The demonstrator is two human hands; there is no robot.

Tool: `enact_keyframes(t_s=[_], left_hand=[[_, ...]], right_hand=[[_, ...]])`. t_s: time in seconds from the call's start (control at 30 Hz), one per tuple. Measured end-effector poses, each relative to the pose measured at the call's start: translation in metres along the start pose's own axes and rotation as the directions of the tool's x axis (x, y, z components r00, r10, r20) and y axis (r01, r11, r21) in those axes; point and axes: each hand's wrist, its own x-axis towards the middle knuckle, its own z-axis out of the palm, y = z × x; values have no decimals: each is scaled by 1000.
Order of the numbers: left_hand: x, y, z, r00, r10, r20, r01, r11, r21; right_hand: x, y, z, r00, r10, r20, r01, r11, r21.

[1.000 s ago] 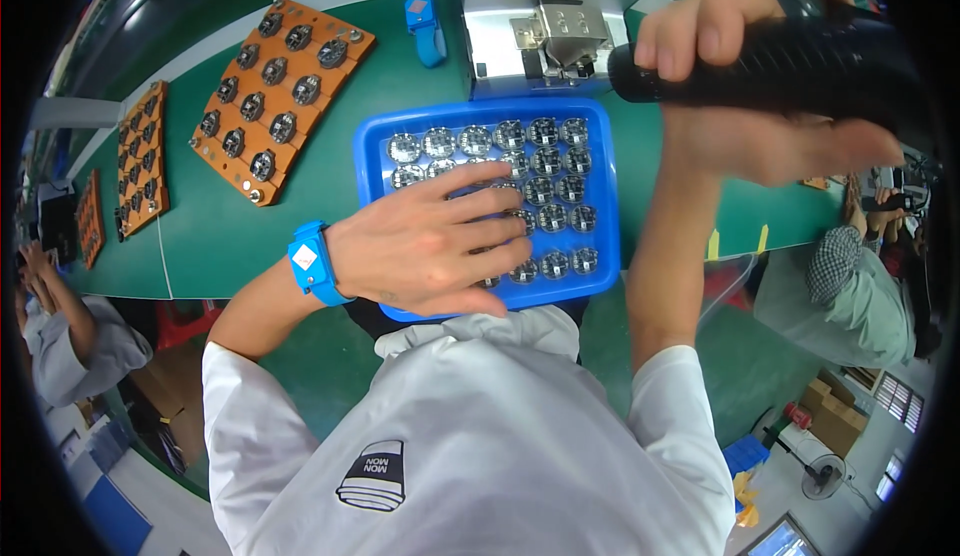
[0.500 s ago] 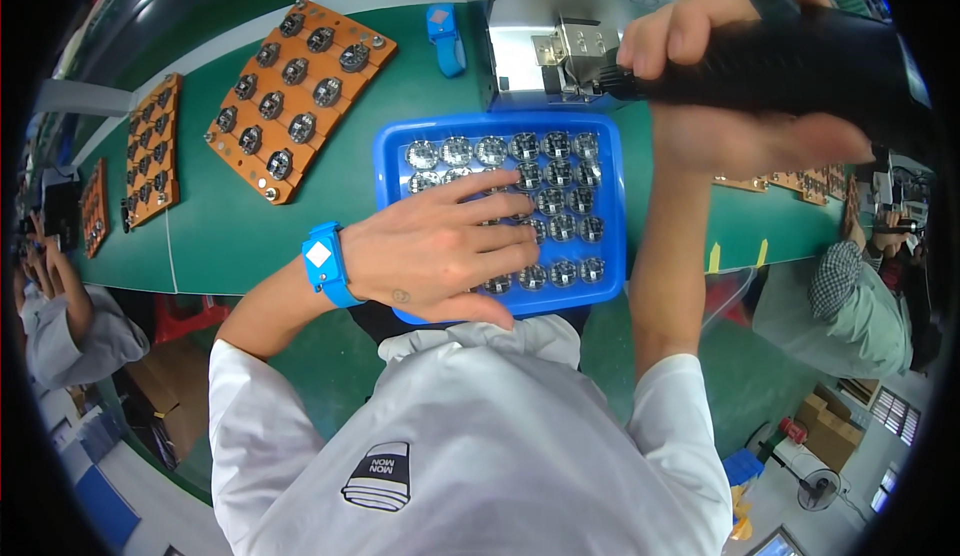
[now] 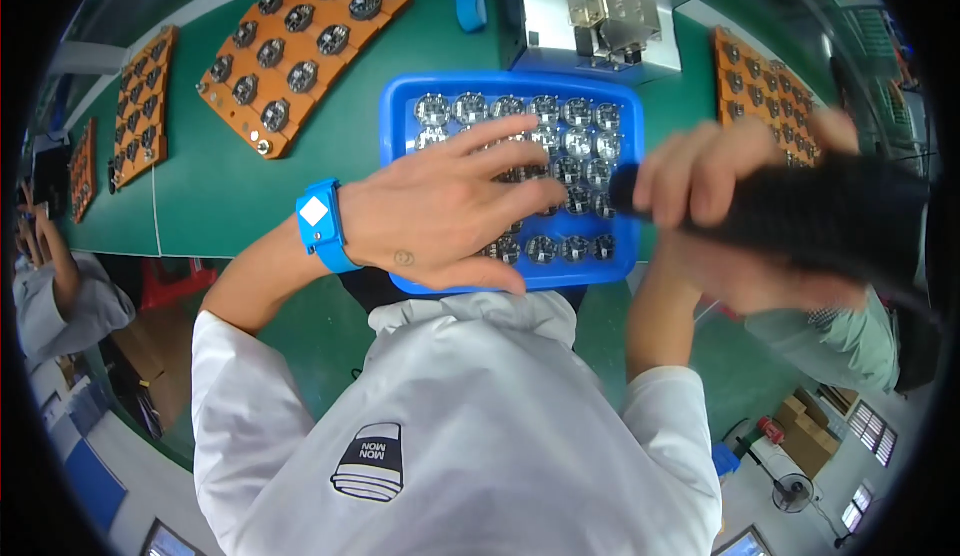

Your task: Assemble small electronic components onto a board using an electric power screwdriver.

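Observation:
My left hand, with a blue strap round its wrist, lies spread over a blue tray. Its fingers reach across round, clear-and-metallic electronic pieces set in rows, hiding several of them. Whether the fingertips press on a piece cannot be made out. My right hand, blurred by motion, is closed round a black electric screwdriver. The tool points left, its front end by the tray's right rim; its tip is not clear.
Behind the tray stands a silver metal machine with a small mechanism on its front. Orange boards bearing round parts lie at the left and far right. A second blue strap rests on the green table. People sit at both sides.
My right hand has brought the screwdriver down and toward me, from the machine to the tray's right rim. The left hand stays spread over the pieces. The whole view has shifted slightly.

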Motion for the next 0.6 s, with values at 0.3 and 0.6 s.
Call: enact_keyframes(t_s=[0.3,0.6], left_hand=[[1,2,0,998,-27,-49,26,1000,-15],[1,1,1,998,5,-56,-6,1000,-19]], right_hand=[[-39,10,4,987,141,-77,-147,986,-74],[-45,9,-8,979,206,-5,-205,971,-123]])
